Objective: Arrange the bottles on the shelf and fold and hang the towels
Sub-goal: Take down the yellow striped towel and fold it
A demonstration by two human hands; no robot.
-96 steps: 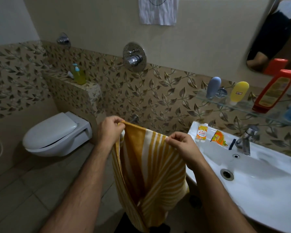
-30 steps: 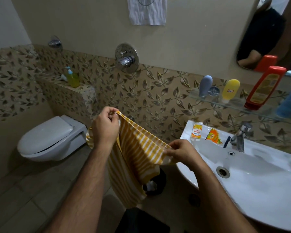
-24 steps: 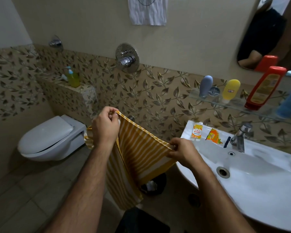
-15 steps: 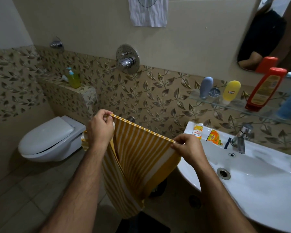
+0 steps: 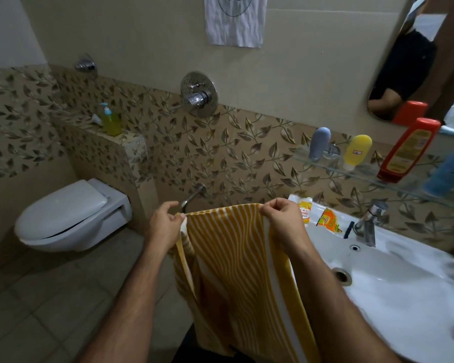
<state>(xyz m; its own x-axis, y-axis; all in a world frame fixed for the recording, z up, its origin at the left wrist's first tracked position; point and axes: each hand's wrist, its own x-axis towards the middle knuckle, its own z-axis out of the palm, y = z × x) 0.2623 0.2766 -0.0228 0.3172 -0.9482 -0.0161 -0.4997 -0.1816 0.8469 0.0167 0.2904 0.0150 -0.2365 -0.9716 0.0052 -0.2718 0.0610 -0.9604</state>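
A yellow and white striped towel [image 5: 236, 271] hangs folded in front of me, its top edge stretched level. My left hand [image 5: 165, 226] pinches the top left corner and my right hand [image 5: 283, 221] pinches the top right corner. On the glass shelf [image 5: 362, 174] at the right stand a grey bottle [image 5: 319, 142], a yellow bottle [image 5: 357, 150], a red bottle [image 5: 408, 150] and a blue bottle [image 5: 448, 171]. A white striped towel [image 5: 235, 19] hangs high on the wall.
A white sink [image 5: 393, 292] with a tap [image 5: 370, 224] is at the right, sachets [image 5: 328, 221] on its rim. A toilet [image 5: 66, 216] is at the left. A soap dispenser [image 5: 110, 121] sits on the tiled ledge. A wall mixer [image 5: 198, 96] and spout [image 5: 193, 196] are ahead.
Both hands have moved lower and level with each other. The towel's top edge, slanted before, now runs flat between them, and the towel hangs in a longer, narrower fold.
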